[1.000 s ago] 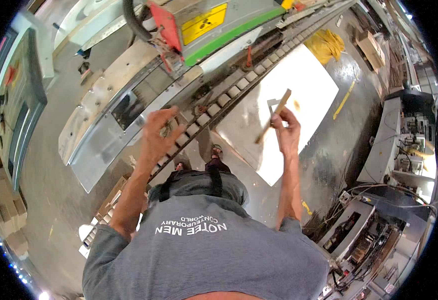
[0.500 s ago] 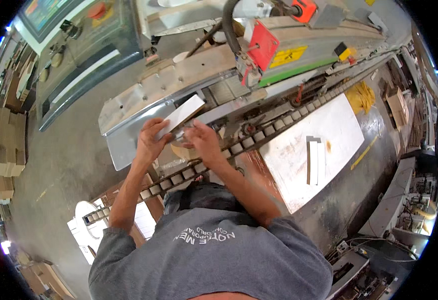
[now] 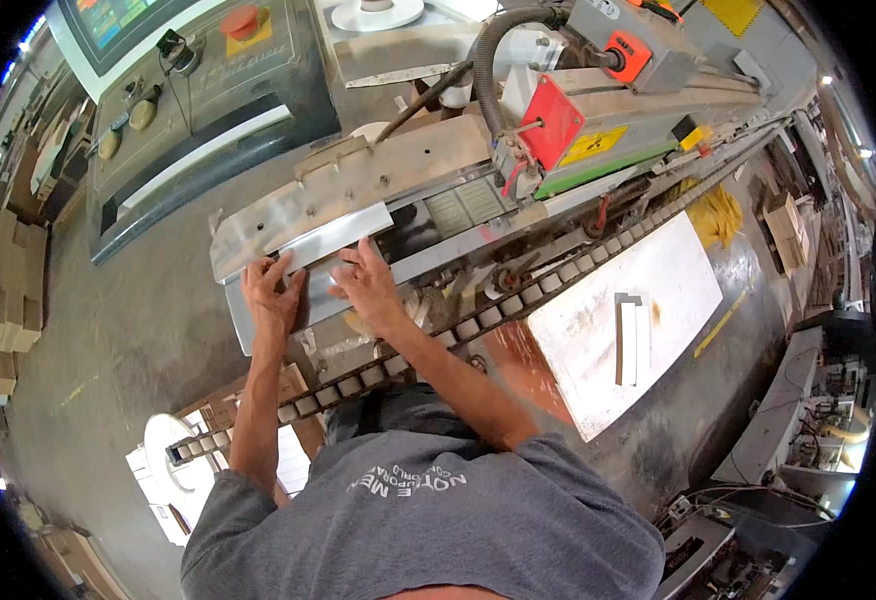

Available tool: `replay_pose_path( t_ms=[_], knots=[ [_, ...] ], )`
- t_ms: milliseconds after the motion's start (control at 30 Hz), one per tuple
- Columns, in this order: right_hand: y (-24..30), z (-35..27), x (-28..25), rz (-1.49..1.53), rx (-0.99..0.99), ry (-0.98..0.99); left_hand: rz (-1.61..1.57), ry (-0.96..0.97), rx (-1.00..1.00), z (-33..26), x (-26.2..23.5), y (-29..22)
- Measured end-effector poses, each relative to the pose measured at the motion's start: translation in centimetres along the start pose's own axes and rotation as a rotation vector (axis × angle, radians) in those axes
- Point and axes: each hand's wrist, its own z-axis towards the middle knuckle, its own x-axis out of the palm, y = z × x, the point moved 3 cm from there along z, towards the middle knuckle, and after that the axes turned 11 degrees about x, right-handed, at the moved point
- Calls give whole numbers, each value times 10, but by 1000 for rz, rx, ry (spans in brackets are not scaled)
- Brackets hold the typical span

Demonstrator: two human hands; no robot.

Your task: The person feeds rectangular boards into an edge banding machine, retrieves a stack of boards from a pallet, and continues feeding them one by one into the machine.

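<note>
A white strip of board [image 3: 333, 235] lies on the metal infeed bed of an edge-banding machine, along its raised guide plate [image 3: 348, 183]. My left hand [image 3: 274, 292] rests at the strip's left part, fingertips against its near edge and thumb apart from the fingers. Close to the strip's right end is my right hand [image 3: 366, 287], fingers reaching to the near edge and the thumb held apart. Neither hand is wrapped round the strip. Below my hands the metal bed's plate [image 3: 241, 315] shows.
A conveyor chain of pale pads [image 3: 468, 328] crosses in front of me. On the right, thin strips [image 3: 635, 345] lie on a white board [image 3: 583, 385]. A control panel [image 3: 218, 110] with a red button stands at the far left. Red and yellow machine guards [image 3: 563, 120] rise ahead.
The white strip has gone from tilted in my hands to lying along the guide plate. My left hand has shifted left and loosened its grip; my right fingers have moved to the strip's edge.
</note>
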Motion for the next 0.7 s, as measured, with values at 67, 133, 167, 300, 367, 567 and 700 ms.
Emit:
replay_pose_path(
  t_ms=[67,133,167,300,367,567,700],
  knots=[
    [5,-1,1,-13,44,-12,-37,-13,16,2,0,-1],
    [8,-1,2,-22,49,-16,-74,-27,39,4,2,0],
    [9,-1,2,-32,55,-18,-86,-29,42,3,3,2],
    [7,-2,0,-45,16,5,-94,6,25,1,5,5],
    [10,-4,0,-51,24,2,-93,2,30,1,6,5],
    [11,-2,-11,-57,-34,16,-112,-16,38,8,10,-5],
    [26,-1,-30,-128,-2,-23,-138,34,-45,17,23,-21]
  ],
)
